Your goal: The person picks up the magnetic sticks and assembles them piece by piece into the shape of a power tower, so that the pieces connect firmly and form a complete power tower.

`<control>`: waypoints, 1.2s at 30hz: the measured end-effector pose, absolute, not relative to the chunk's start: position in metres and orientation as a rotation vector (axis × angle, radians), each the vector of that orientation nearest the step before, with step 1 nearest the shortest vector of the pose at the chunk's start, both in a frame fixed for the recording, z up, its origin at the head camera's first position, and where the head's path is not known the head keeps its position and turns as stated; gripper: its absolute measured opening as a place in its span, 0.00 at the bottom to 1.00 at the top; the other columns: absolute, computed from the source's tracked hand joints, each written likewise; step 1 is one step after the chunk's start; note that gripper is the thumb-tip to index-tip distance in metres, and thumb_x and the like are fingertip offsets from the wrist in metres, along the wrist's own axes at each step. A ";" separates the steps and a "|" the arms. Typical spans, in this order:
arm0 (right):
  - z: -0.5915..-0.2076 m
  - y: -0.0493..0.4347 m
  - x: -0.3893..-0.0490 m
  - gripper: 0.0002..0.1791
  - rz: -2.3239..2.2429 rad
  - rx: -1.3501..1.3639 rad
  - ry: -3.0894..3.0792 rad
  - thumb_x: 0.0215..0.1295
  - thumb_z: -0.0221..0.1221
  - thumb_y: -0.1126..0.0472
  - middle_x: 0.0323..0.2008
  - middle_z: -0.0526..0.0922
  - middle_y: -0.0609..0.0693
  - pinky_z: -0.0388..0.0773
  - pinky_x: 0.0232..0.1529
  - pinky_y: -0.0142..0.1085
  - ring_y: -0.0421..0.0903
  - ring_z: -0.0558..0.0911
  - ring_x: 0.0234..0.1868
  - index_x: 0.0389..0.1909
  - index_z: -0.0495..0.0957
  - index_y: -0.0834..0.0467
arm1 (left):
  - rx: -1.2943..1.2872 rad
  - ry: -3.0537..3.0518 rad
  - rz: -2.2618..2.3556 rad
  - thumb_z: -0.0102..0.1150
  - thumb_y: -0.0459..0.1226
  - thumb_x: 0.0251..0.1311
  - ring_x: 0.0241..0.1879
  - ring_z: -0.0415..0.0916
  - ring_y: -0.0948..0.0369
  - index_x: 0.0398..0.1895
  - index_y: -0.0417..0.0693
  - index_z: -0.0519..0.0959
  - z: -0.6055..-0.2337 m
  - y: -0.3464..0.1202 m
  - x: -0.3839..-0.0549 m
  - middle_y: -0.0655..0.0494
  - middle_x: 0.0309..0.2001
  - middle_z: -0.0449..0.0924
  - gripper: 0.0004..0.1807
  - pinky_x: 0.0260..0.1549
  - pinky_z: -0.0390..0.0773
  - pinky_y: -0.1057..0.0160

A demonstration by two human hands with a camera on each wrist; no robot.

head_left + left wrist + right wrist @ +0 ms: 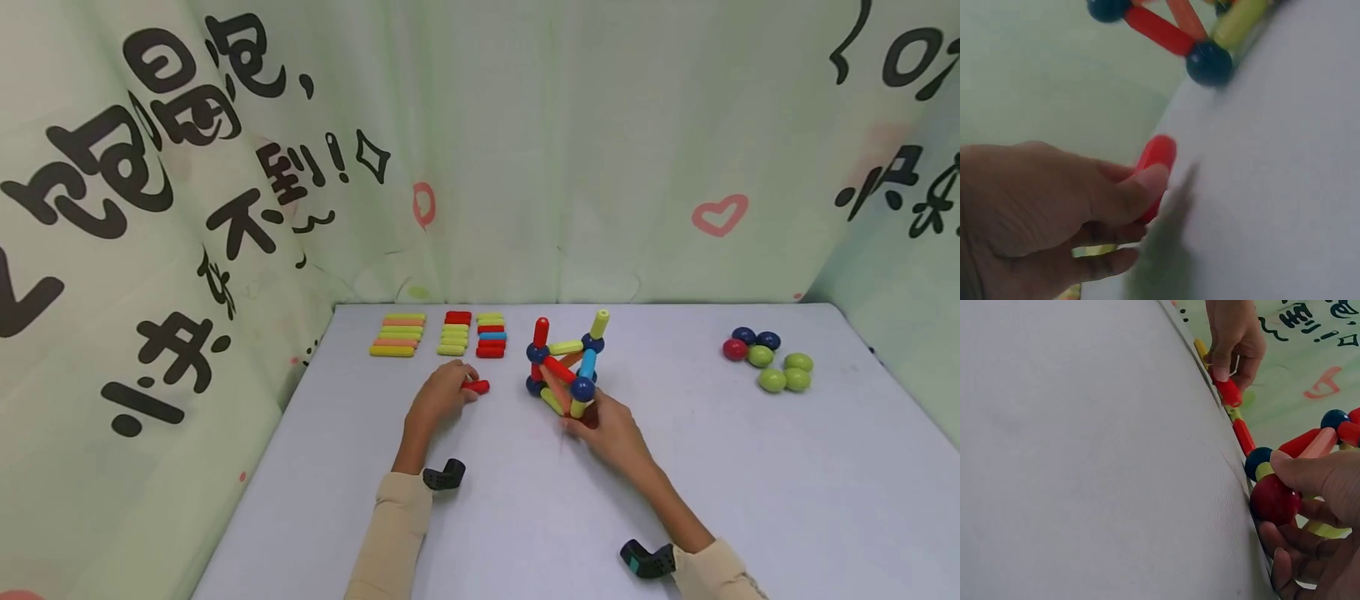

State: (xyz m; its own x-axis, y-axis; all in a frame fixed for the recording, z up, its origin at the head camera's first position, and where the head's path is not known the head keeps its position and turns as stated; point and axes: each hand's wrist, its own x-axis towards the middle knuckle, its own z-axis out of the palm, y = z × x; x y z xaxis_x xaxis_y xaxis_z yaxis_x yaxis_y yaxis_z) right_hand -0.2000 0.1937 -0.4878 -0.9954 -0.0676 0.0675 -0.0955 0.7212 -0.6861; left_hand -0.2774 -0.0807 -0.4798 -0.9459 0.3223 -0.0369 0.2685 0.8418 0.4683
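Note:
My left hand [441,393] pinches a short red rod [478,387] between thumb and fingers, left of a ball-and-rod structure. The left wrist view shows the red rod [1160,150] slanting upward from the fingertips. My right hand [615,429] holds the structure at its near lower corner. Thumb and fingers there touch a dark red ball [1274,500], mostly hidden in the head view. Dark blue balls [582,388] join red, yellow-green, orange and blue rods in the structure. A red rod [542,332] and a yellow-green rod [599,323] stand upright on its top.
Three stacks of coloured rods lie at the back left: long rods [397,335], short ones [453,333] and a mixed group [491,337]. Loose green balls [798,379], blue balls [744,335] and a red ball [735,349] rest at the right. A printed curtain [555,167] hangs behind the white table [525,517].

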 end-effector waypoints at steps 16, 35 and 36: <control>-0.495 0.203 -0.195 0.21 1.307 0.365 -2.847 0.59 0.68 0.58 0.37 0.85 0.54 0.77 0.36 0.26 0.43 0.80 0.34 0.50 0.78 0.63 | 0.736 2.504 1.684 0.63 0.45 0.62 0.39 0.81 0.62 0.54 0.47 0.78 -0.421 0.008 -0.226 0.51 0.46 0.84 0.19 0.39 0.80 0.72; -0.482 0.231 -0.202 0.24 1.480 0.671 -2.897 0.66 0.62 0.58 0.48 0.83 0.58 0.82 0.45 0.32 0.50 0.84 0.45 0.59 0.72 0.64 | 0.837 2.676 1.578 0.63 0.45 0.62 0.37 0.76 0.65 0.55 0.48 0.78 -0.433 0.027 -0.221 0.54 0.46 0.83 0.20 0.32 0.78 0.76; -0.478 0.239 -0.203 0.24 1.498 0.681 -2.900 0.67 0.61 0.59 0.48 0.83 0.59 0.82 0.45 0.32 0.51 0.84 0.46 0.60 0.72 0.65 | 0.830 2.662 1.589 0.63 0.44 0.62 0.36 0.76 0.65 0.55 0.48 0.78 -0.433 0.027 -0.221 0.54 0.46 0.83 0.20 0.31 0.78 0.76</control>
